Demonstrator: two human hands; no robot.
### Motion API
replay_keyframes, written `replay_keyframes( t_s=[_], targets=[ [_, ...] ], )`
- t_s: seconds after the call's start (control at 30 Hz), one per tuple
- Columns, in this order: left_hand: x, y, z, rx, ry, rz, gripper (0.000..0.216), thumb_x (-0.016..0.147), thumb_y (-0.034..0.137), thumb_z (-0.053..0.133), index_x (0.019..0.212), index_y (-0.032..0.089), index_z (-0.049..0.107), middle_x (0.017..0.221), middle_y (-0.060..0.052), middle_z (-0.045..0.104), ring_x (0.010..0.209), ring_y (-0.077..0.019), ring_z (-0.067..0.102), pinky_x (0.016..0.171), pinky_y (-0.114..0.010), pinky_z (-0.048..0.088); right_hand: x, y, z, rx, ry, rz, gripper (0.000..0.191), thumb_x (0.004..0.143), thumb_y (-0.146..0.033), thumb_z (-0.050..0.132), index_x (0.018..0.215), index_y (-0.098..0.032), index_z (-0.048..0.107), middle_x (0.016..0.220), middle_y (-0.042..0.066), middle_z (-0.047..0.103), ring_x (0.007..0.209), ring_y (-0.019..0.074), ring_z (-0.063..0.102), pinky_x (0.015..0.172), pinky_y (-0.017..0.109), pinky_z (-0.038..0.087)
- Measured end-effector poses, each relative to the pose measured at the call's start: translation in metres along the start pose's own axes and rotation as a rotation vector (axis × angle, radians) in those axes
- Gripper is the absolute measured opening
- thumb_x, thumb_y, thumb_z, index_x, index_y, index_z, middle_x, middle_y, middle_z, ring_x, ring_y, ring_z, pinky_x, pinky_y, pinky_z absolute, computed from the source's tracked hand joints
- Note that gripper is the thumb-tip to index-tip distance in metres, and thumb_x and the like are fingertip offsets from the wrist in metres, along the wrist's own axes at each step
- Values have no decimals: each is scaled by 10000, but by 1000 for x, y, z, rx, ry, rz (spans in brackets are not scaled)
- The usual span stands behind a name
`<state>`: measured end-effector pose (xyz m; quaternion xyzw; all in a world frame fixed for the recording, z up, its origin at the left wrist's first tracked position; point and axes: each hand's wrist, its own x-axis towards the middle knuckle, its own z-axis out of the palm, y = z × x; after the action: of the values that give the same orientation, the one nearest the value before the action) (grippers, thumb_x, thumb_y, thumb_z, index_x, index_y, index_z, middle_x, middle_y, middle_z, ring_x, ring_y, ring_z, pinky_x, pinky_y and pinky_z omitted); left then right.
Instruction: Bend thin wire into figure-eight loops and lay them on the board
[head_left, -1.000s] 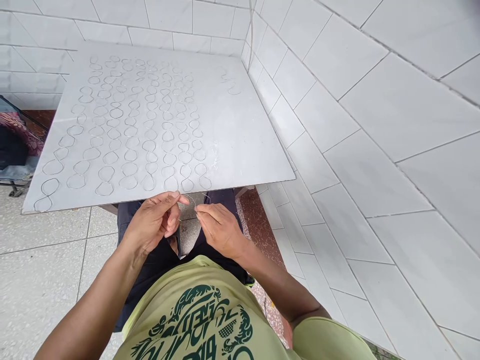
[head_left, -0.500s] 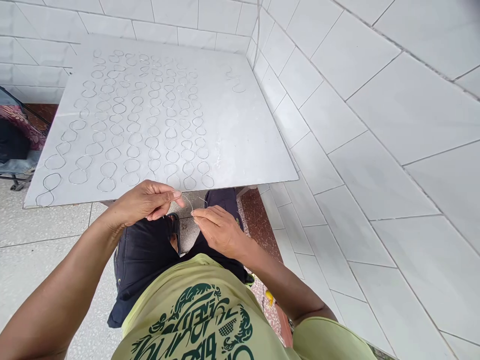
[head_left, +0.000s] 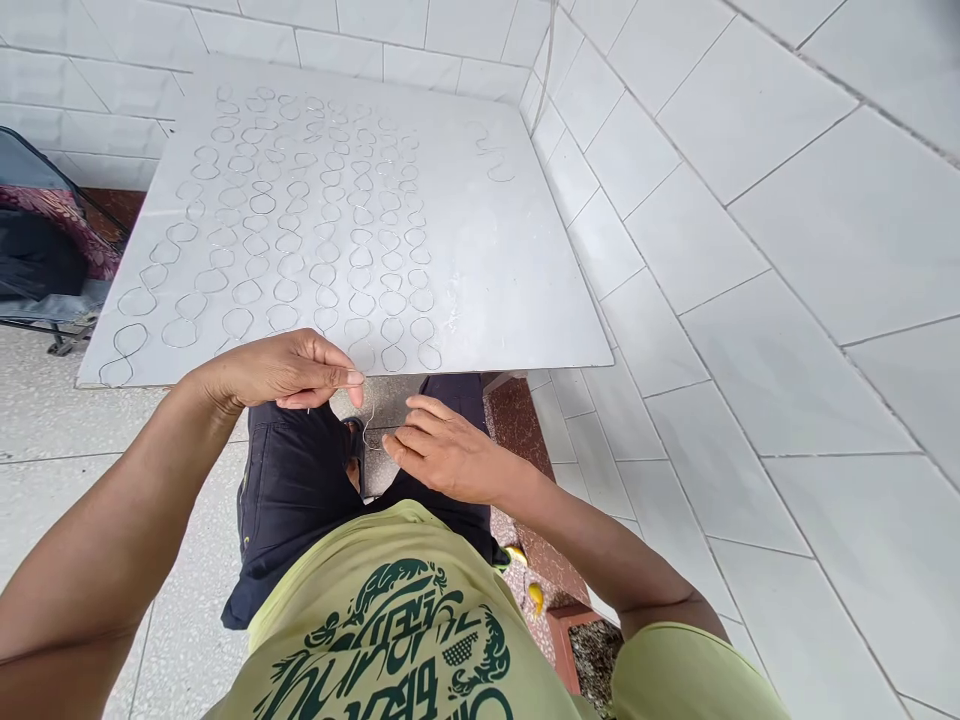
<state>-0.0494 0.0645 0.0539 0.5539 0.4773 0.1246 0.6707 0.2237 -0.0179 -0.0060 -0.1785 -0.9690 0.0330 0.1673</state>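
My left hand [head_left: 311, 375] is closed in a pinch on a thin, curved wire [head_left: 365, 432], just off the front edge of the white board [head_left: 517, 330]. The wire hangs down from the fingertips in a bend. Beside its lower end, my right hand [head_left: 442, 450] has its fingers apart, with the thumb side close to the wire; whether they touch is hard to see. On the board lie rows of wire pieces bent into figure-eight loops [head_left: 394, 343], several per row. Some loops behind my left hand are partly hidden.
A wavy wire piece [head_left: 495, 160] lies apart at the board's far right. White tiled walls [head_left: 750, 250] border the board behind and to the right. A folding chair [head_left: 52, 240] with dark cloth stands at left. A yellow object [head_left: 535, 597] is on the floor.
My right hand has loosened from the wire, its fingers spreading. The wire now hangs lower from my left hand's pinch. The view has shifted slightly.
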Motion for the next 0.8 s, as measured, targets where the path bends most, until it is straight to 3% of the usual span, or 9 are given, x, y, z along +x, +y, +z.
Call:
replay_keyframes(
  t_s=[0.17,0.33,0.43,0.57,0.8],
  targets=[
    [-2,0,-7,199,-177,-10,289,874,475,733,878,203,830,392,31,424,359,-86,320,408,-222,323,-2,3,7,-12,-86,-34,310,1042,-75,436,1271,-110,642,918,112,706,914,242,614,939,440,506],
    [1,-3,-3,264,-183,-12,340,952,486,626,934,203,812,441,44,416,415,-82,316,443,-209,312,2,4,6,60,-54,10,286,1090,-251,470,1265,-91,630,875,79,702,903,221,636,1083,440,442],
    [5,-5,0,271,-206,-2,349,950,496,624,948,201,811,448,41,421,425,-87,320,452,-220,311,9,5,5,135,29,130,386,1073,-446,507,1177,-108,662,959,110,723,991,243,663,1160,481,379],
    [7,-3,5,256,-199,19,355,942,500,623,944,200,813,429,41,413,417,-93,319,443,-225,299,21,7,4,207,43,357,460,1019,-583,553,980,-149,697,890,91,733,905,243,676,1098,473,411],
    [8,-5,21,228,-59,47,273,955,385,583,953,199,783,483,28,496,436,-93,390,425,-193,293,43,-2,18,85,48,566,442,1039,-475,553,807,-145,733,735,74,716,802,224,672,1135,475,333]
  ],
)
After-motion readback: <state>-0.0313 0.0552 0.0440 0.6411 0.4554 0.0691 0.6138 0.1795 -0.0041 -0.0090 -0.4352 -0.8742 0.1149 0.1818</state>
